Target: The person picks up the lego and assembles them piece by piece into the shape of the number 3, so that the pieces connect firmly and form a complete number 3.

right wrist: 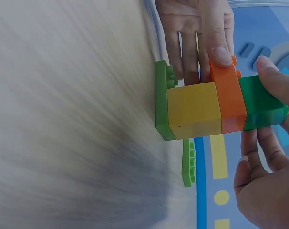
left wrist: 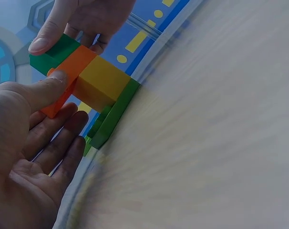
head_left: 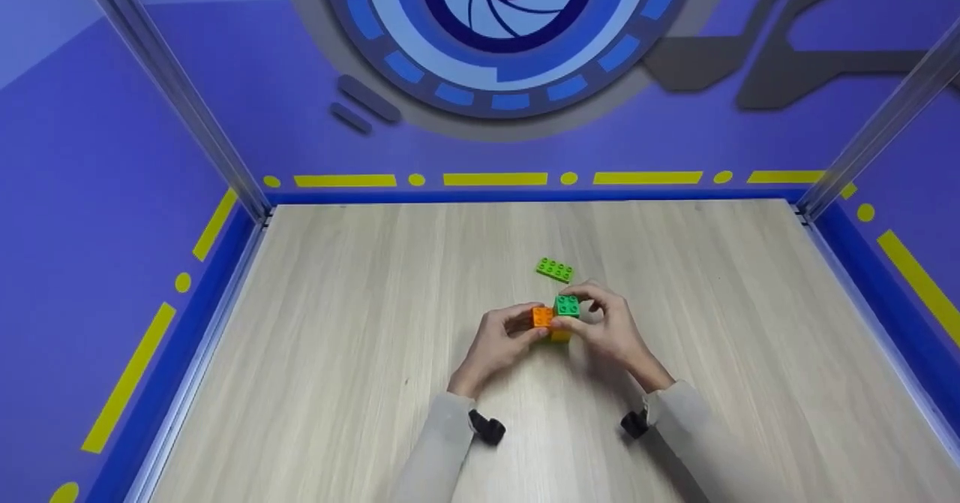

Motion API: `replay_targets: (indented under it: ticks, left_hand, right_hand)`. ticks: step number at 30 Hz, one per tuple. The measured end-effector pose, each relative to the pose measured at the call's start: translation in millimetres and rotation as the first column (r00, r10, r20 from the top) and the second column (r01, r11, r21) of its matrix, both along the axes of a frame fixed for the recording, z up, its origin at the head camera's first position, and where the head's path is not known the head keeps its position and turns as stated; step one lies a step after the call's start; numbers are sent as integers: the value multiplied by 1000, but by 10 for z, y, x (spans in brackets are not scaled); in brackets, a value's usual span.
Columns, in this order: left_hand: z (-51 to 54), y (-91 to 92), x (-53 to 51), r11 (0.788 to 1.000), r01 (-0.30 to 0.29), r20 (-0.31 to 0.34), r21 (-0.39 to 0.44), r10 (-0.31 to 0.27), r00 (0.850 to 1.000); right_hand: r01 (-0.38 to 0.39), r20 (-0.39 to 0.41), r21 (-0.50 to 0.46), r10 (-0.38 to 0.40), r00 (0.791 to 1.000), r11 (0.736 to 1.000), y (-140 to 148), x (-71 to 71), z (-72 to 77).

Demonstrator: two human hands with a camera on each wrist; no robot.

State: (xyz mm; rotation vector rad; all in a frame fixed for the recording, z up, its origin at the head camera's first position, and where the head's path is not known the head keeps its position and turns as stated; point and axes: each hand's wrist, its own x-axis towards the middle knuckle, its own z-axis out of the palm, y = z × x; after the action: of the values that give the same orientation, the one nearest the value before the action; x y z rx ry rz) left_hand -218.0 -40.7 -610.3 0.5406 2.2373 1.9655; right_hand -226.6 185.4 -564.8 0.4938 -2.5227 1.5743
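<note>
A small stack of toy building bricks stands on the table. At its bottom lies a flat green brick (right wrist: 162,102) with some bare studs, and a yellow brick (right wrist: 194,110) sits on one end of it. An orange brick (head_left: 542,317) crosses the top of the yellow one and juts out to the left. My left hand (head_left: 501,339) pinches that jutting end between thumb and fingers. Uppermost is a darker green brick (head_left: 567,305), which my right hand (head_left: 611,329) grips by its sides, against the orange brick; whether its studs are fully seated is hidden.
Just behind the stack, a flat lime-green brick (head_left: 555,269) lies loose with its studs up. The pale wooden table (head_left: 337,338) is bounded by blue-purple panels (head_left: 247,112) at the back and both sides, with metal posts in the corners.
</note>
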Motion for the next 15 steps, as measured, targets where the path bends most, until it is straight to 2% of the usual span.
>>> replay_targets:
  ticks: [7, 15]
  left_hand:
    - [22, 22, 11, 1000, 9, 1, 5, -9, 1000]
    - [20, 22, 16, 1000, 2, 0, -18, -2, 1000]
  right_hand:
    - [-6, -2, -34, 6, 1000, 999, 20, 14, 4]
    - [-61, 10, -39, 62, 998, 997, 62, -1, 33]
